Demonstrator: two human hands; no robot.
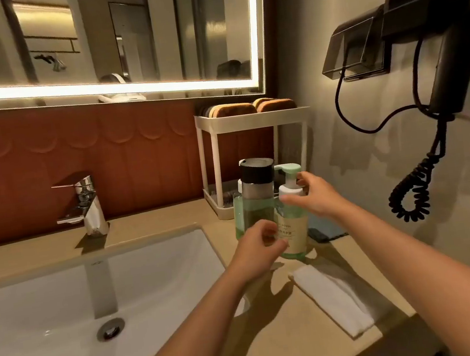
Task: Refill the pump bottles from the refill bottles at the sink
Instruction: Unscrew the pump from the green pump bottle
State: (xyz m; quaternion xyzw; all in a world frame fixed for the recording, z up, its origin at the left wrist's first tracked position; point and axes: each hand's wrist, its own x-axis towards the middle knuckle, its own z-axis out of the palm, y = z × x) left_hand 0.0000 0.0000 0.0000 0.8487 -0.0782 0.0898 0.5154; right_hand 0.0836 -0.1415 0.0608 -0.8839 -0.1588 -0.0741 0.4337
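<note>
pinching the pump bottle (293,225) collar, right hand (317,197) grip; left hand (258,249) curled at its base, grip unclear

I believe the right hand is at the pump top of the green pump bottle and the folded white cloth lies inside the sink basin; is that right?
Not quite: the head view shows the folded white cloth on the countertop beside the sink basin, not inside it. The right hand is indeed at the green pump bottle's pump top.
</note>
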